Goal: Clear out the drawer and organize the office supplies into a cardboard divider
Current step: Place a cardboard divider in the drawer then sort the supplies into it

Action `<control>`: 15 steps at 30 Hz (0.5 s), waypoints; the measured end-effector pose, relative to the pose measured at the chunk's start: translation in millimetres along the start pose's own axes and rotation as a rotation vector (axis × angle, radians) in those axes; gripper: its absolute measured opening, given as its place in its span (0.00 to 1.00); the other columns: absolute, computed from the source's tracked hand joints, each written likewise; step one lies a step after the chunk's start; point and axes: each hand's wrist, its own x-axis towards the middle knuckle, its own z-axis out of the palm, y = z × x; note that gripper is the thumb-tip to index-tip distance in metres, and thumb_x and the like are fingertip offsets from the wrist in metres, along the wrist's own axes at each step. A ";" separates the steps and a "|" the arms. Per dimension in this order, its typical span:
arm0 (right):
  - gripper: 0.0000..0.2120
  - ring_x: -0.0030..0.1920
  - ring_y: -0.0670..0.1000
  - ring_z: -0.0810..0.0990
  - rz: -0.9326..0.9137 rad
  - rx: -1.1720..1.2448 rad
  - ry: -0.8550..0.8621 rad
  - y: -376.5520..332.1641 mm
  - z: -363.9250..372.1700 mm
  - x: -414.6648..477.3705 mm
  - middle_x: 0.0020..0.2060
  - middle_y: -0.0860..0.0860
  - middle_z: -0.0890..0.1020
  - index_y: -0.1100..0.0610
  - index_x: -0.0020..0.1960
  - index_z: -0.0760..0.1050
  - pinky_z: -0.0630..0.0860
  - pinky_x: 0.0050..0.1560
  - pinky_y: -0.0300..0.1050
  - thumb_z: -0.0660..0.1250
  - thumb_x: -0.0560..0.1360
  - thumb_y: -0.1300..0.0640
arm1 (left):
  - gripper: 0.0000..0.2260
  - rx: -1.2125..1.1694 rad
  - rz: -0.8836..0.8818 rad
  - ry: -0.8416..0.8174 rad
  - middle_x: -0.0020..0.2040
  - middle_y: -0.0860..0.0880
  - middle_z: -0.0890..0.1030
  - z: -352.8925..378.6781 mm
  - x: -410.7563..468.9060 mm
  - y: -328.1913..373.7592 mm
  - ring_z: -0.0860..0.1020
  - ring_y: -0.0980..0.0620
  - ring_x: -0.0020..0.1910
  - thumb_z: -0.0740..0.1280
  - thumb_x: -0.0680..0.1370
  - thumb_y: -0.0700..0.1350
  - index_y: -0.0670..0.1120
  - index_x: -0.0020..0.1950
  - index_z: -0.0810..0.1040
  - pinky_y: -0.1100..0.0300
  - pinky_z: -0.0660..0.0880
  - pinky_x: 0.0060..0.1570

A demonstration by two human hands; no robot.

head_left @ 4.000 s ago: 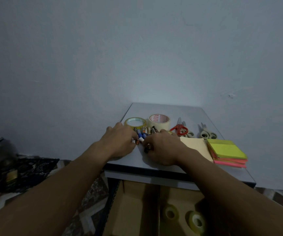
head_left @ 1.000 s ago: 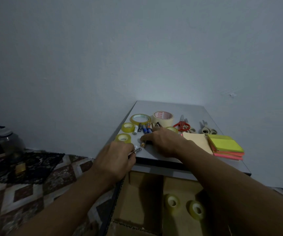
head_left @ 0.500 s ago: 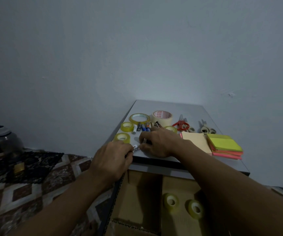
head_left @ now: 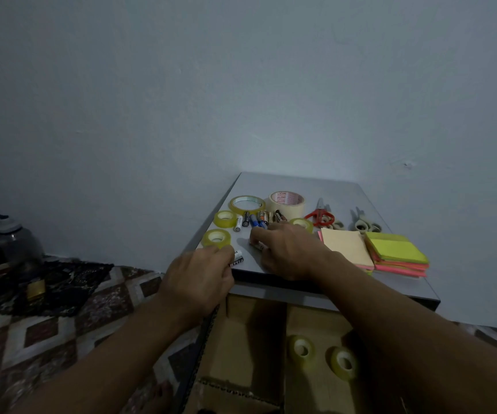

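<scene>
My left hand grips batteries at the front left edge of the grey cabinet top. My right hand lies beside it, its fingers pinching a battery on the top. A row of loose batteries lies behind, between small yellow tape rolls and larger tape rolls. Below the top, the open drawer holds a cardboard divider with two tape rolls in its right compartment.
Red scissors and grey scissors lie at the back right. Stacks of sticky notes fill the right front. A patterned rug covers the floor, with a water jug at far left.
My left hand drew back from the battery row to the front left edge with batteries in it. My right hand shifted slightly forward over a single battery. The camera shifted left.
</scene>
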 end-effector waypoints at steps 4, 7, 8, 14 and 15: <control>0.16 0.51 0.56 0.76 0.019 -0.037 0.044 -3.1 2.3 1.7 0.54 0.58 0.78 0.56 0.64 0.69 0.68 0.45 0.46 0.62 0.79 0.50 | 0.13 0.030 0.056 0.042 0.33 0.53 0.72 3.1 -2.0 -1.5 0.69 0.51 0.28 0.67 0.76 0.43 0.53 0.41 0.62 0.56 0.65 0.27; 0.15 0.45 0.54 0.73 0.054 -0.062 0.083 -4.5 3.9 2.1 0.53 0.58 0.79 0.58 0.61 0.70 0.66 0.44 0.46 0.62 0.78 0.50 | 0.10 0.003 0.045 0.047 0.34 0.53 0.73 4.1 -1.8 -3.8 0.71 0.51 0.29 0.66 0.77 0.43 0.51 0.40 0.67 0.52 0.70 0.27; 0.15 0.44 0.53 0.71 0.064 -0.053 0.098 -4.7 4.4 1.7 0.52 0.57 0.79 0.58 0.60 0.71 0.66 0.44 0.46 0.63 0.78 0.49 | 0.08 -0.009 0.040 0.051 0.34 0.53 0.74 4.6 -1.6 -4.8 0.72 0.51 0.30 0.66 0.77 0.43 0.50 0.41 0.69 0.50 0.72 0.28; 0.12 0.44 0.54 0.76 0.099 0.002 0.163 -5.8 10.0 3.4 0.49 0.57 0.81 0.57 0.57 0.72 0.69 0.43 0.47 0.60 0.81 0.50 | 0.02 -0.104 0.016 0.071 0.40 0.50 0.81 5.0 0.7 -7.2 0.76 0.52 0.35 0.68 0.78 0.40 0.46 0.47 0.79 0.56 0.73 0.33; 0.12 0.44 0.54 0.76 0.106 0.004 0.164 -5.5 10.3 3.8 0.49 0.57 0.81 0.58 0.57 0.72 0.68 0.43 0.47 0.60 0.80 0.51 | 0.02 -0.117 0.015 0.078 0.40 0.50 0.82 4.9 0.9 -7.0 0.76 0.53 0.35 0.68 0.77 0.40 0.46 0.48 0.80 0.59 0.72 0.33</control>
